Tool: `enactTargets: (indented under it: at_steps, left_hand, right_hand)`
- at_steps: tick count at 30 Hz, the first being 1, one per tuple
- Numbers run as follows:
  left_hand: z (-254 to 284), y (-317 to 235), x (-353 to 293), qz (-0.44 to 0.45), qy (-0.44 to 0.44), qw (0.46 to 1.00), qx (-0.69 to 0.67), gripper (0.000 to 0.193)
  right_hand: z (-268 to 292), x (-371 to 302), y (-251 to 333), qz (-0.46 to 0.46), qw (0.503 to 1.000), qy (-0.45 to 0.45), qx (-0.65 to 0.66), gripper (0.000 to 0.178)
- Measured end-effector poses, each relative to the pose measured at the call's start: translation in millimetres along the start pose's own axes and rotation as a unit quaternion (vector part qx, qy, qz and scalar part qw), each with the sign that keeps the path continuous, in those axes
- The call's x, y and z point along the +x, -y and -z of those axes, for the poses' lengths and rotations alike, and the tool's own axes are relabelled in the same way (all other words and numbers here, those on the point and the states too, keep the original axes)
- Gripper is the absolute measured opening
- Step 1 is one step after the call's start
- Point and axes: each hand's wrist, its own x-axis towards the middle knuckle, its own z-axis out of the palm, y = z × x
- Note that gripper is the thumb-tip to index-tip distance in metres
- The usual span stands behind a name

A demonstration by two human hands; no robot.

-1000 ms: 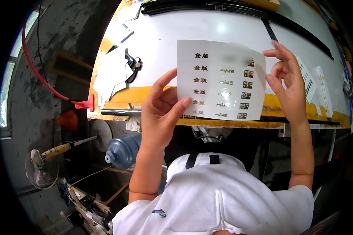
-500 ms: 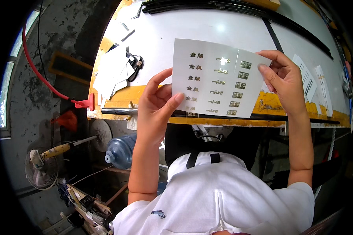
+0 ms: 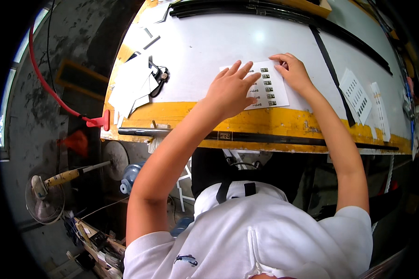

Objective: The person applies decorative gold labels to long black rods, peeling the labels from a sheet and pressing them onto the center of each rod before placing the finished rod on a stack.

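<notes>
A white sheet of stickers (image 3: pixel 280 88) with rows of small dark and gold marks lies on the white table top, close to its yellow front edge. My left hand (image 3: pixel 233 88) is over the sheet's left half, fingers spread, and hides many of its marks. At the far right corner, my right hand (image 3: pixel 293 73) has its thumb and index finger closed about the sheet's edge. A long black tube (image 3: pixel 265 138) with a small gold-framed mark runs along the table's front edge, below both forearms.
Loose white sheets (image 3: pixel 129 88) and a black cord (image 3: pixel 160 83) lie at the left. Two more sticker sheets (image 3: pixel 356 95) are at the right, beyond a black strip (image 3: pixel 330 69). Black tubes (image 3: pixel 246 7) lie along the back. A floor fan (image 3: pixel 45 197) stands at lower left.
The sticker sheet has gone from being held up in both hands to lying on the table. My left hand has let go and spread over it; my right hand has moved left and away.
</notes>
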Motion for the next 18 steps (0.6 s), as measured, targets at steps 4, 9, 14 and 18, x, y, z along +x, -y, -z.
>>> enactTargets:
  at_steps: [4,9,14,18]
  left_hand:
    - [-18.6,7.5,8.3,-0.019,0.052,0.998,0.016,0.061]
    - [-22.1,7.4,7.4,-0.025,0.047,0.998,0.019,0.059]
    - [-21.4,5.6,7.4,-0.018,0.043,0.999,0.009,0.058]
    - [-20.7,3.2,8.1,-0.007,0.043,0.999,0.003,0.058]
  right_hand:
    - [3.5,-8.7,2.9,-0.016,0.996,-0.018,-0.080,0.026]
    - [4.7,-17.6,-2.9,0.024,0.995,-0.019,-0.093,0.026]
    - [3.3,-18.1,-3.7,0.051,0.994,-0.032,-0.090,0.023]
    - [4.2,-19.8,-1.8,0.043,0.996,-0.012,-0.081,0.021]
